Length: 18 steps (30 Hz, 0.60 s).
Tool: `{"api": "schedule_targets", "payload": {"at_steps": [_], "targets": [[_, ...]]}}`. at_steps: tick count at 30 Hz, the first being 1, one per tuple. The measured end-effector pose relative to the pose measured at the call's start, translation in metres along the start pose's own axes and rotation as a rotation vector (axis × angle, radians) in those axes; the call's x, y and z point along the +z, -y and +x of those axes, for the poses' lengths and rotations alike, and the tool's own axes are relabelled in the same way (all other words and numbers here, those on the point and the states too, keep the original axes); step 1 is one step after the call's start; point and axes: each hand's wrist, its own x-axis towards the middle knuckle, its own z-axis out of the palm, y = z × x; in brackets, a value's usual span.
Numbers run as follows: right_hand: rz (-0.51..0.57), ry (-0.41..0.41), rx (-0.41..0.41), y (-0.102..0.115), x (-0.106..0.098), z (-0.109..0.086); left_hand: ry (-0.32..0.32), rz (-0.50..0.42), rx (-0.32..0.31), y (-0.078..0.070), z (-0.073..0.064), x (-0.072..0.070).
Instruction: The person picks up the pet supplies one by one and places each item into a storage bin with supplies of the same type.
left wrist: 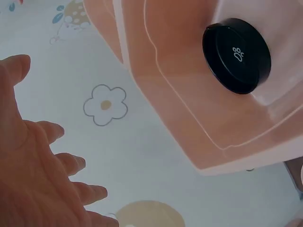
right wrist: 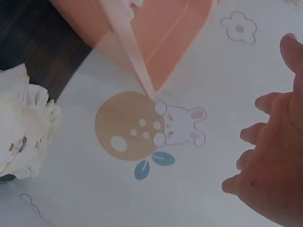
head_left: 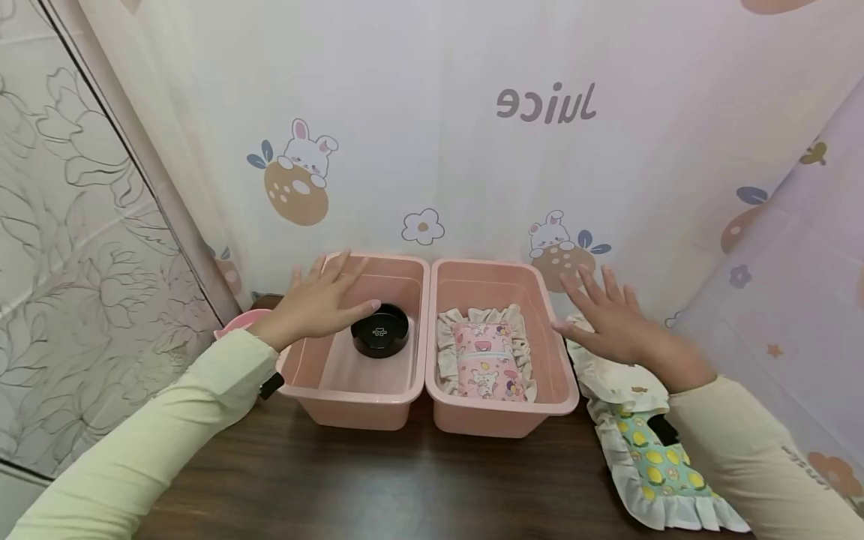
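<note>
Two pink plastic bins stand side by side on the table. In the left bin (head_left: 364, 399) lies a round black bowl (head_left: 379, 331) with a white paw print inside, also seen in the left wrist view. The right bin (head_left: 502, 409) holds a pink printed cloth piece (head_left: 487, 360) with cream ruffles. My left hand (head_left: 317, 300), fingers spread, hovers over the left bin's outer side. My right hand (head_left: 610, 322), also spread, is raised beyond the right bin's outer edge. Neither palm holds anything in the wrist views.
Right of the bins lie a white ruffled cloth piece (head_left: 624, 386) and a green lemon-print one (head_left: 658, 457), partly behind my right forearm. A pink dish (head_left: 244, 321) shows behind my left wrist. A printed curtain (head_left: 432, 135) hangs behind the dark wooden table (head_left: 405, 487).
</note>
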Motion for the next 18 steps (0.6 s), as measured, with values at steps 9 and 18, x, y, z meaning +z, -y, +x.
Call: {"api": "schedule_targets", "payload": {"at_steps": [9,18], "targets": [[-0.020,-0.048,-0.152,0.029,0.037,0.013,-0.025,-0.017,-0.092,0.036,-0.020,0.007],[0.044,-0.044,-0.250,0.079,0.081,0.030,-0.023,-0.063,-0.205,0.091,-0.043,0.018]]}}
